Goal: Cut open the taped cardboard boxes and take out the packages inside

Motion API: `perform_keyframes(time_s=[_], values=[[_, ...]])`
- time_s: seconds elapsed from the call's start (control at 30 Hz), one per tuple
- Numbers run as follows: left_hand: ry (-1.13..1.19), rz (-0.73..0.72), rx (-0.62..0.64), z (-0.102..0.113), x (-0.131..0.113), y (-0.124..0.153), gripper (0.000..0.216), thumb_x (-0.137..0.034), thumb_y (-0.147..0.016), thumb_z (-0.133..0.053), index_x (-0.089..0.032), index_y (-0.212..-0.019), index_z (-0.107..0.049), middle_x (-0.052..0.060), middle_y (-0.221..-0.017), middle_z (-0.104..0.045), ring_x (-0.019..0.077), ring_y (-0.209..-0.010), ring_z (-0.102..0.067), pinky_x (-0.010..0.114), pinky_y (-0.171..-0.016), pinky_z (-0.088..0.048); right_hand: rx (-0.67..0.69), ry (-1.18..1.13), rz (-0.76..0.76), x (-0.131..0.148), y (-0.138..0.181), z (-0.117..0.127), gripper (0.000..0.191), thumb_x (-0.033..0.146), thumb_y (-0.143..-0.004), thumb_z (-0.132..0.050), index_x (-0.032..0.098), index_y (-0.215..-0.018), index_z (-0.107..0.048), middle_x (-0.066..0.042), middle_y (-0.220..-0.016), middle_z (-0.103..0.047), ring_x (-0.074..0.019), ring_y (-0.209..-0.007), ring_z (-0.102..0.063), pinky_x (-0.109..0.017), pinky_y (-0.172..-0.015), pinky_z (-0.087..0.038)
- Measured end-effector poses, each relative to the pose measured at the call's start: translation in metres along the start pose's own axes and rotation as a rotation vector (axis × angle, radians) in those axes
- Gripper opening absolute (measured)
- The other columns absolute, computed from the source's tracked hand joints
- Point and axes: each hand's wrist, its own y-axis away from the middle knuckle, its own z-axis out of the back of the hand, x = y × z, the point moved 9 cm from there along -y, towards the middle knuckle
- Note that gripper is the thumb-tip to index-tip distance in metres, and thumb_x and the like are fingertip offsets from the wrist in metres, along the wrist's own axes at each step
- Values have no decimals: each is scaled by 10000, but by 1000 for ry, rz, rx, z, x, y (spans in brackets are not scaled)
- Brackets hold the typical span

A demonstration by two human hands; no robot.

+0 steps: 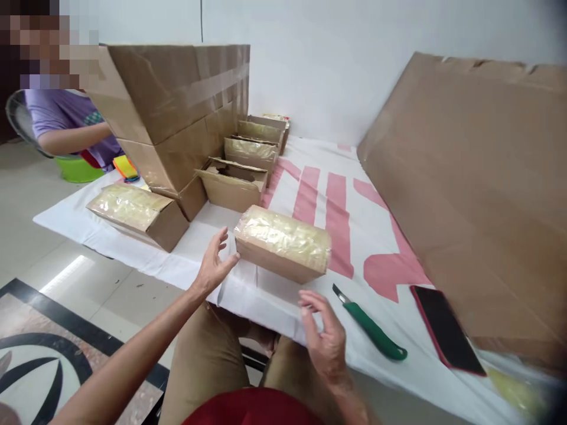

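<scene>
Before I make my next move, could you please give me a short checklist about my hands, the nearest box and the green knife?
1. Left hand holds nothing: ok. It is at the box corner; whether the thumb touches, cannot tell.
2. Right hand holds nothing: ok.
3. Nearest box has shiny tape over its top: ok.
4. What is inside this box: cannot tell.
5. Green knife has its blade covered: not ok, the blade is exposed near the right hand.
6. Phone lies apart from the nearest box: ok.
</scene>
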Motion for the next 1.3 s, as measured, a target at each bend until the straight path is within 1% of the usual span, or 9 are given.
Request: perform_keyframes(time_s=[0.1, 0.2, 0.33, 0.47, 0.6, 0.73, 0.97, 1.13, 1.3], values=[[206, 33, -24, -34, -2, -2, 675, -424, -797, -712, -195, -1403, -522, 163, -1485, -557, 361, -1408, -509, 513, -1154, -426, -60, 38, -277, -43, -12, 27, 403, 337, -938, -579, 221, -1324, -600, -115, -1188, -720, -243, -985, -683, -371, -767, -576], [242, 78, -91, -53, -14, 22, 527, -415, -813, -694, -171, -1267, -585, 136, -1315, -655, 331, -1288, -591, 461, -1110, -453, 22, -11, -333, -54, -29, 20, 556, 400, -868, -599, 195, -1383, -549, -149, -1307, -680, -288, -1129, -650, -404, -823, -571], [177, 161, -161, -47, -28, 76, 476, -435, -870, -671, -196, -1273, -584, 101, -1291, -663, 292, -1236, -614, 415, -1065, -481, 93, -16, -291, -49, -24, 20, 509, 399, -896, -583, 211, -1368, -558, -126, -1268, -703, -274, -1093, -666, -403, -859, -567], [168, 200, -165, -22, -35, 99, 452, -515, -914, -631, -203, -1243, -637, 103, -1320, -680, 296, -1276, -610, 429, -1101, -470, 107, 69, -200, -64, 0, 56, 416, 411, -948, -551, 220, -1312, -613, -109, -1254, -721, -267, -1119, -676, -400, -902, -560], [108, 207, -272, -4, -39, 81, 550, -557, -884, -658, -181, -1284, -640, 138, -1400, -654, 332, -1359, -565, 459, -1128, -459, 130, 472, -130, -103, 9, 95, 386, 441, -943, -497, 192, -1171, -683, -147, -1197, -734, -338, -1092, -675, -456, -834, -546], [148, 176, -197, -28, -47, 54, 635, -547, -859, -688, -165, -1357, -588, 151, -1429, -637, 337, -1355, -573, 458, -1155, -435, 282, 839, -98, -127, 17, 99, 405, 424, -959, -448, 150, -1095, -713, -180, -1064, -743, -366, -925, -681, -477, -737, -515], [204, 94, -38, -45, -52, 29, 647, -512, -821, -711, -160, -1351, -590, 135, -1379, -671, 331, -1309, -598, 426, -1119, -455, 169, 623, -120, -127, 11, 135, 442, 503, -970, -379, 195, -1000, -694, -168, -968, -752, -328, -904, -708, -453, -817, -558], [222, 68, -46, -47, -46, 24, 588, -383, -799, -695, -194, -1349, -604, 97, -1359, -681, 321, -1287, -603, 423, -1111, -454, 137, 386, -350, -89, -30, 172, 560, 679, -970, -382, 235, -994, -723, -74, -693, -725, -252, -571, -657, -363, -552, -528], [269, 81, -184, -52, -35, 28, 555, -301, -776, -615, -185, -1319, -619, 87, -1317, -689, 313, -1228, -622, 426, -1069, -471, 466, 309, 24, 22, -102, 92, 421, 576, -999, -467, 261, -1035, -744, -45, -835, -775, -231, -700, -720, -326, -613, -548]])
